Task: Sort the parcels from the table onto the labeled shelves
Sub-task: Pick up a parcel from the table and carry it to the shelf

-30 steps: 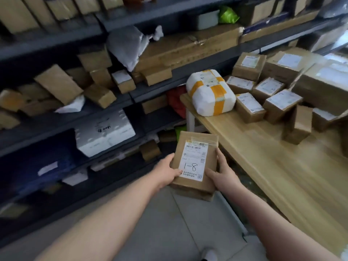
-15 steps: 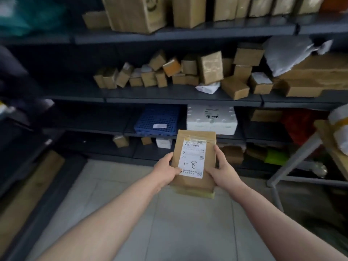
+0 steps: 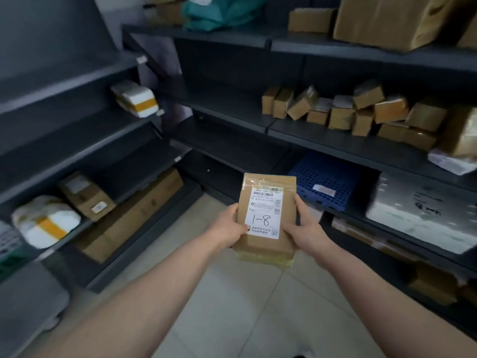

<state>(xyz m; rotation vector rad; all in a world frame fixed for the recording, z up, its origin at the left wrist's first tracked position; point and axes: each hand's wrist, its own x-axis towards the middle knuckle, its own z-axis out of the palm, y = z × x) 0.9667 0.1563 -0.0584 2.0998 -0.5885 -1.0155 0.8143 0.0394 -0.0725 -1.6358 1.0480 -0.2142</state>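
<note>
I hold a small brown cardboard parcel [image 3: 265,200] upright in front of me, its white label marked "1-8" facing me. My left hand [image 3: 228,226] grips its left edge and my right hand [image 3: 304,228] grips its right edge. The parcel hangs above the tiled floor, in front of the corner where two dark grey shelf units meet. The left shelf unit [image 3: 85,151] and the right shelf unit [image 3: 335,143] both carry parcels. Small white tags sit on the left unit's shelf edges; their text is unreadable.
On the left unit lie white-and-yellow wrapped parcels [image 3: 45,223] and brown boxes [image 3: 87,195]. The right unit holds a row of several small brown boxes [image 3: 343,112], a blue plastic crate [image 3: 325,182] and a white foam box [image 3: 423,210]. The corner shelves [image 3: 227,109] look bare.
My view has swung left, away from the wooden table, which has left the frame. The left shelf unit has come into view. Both hands keep the same grip on the parcel.
</note>
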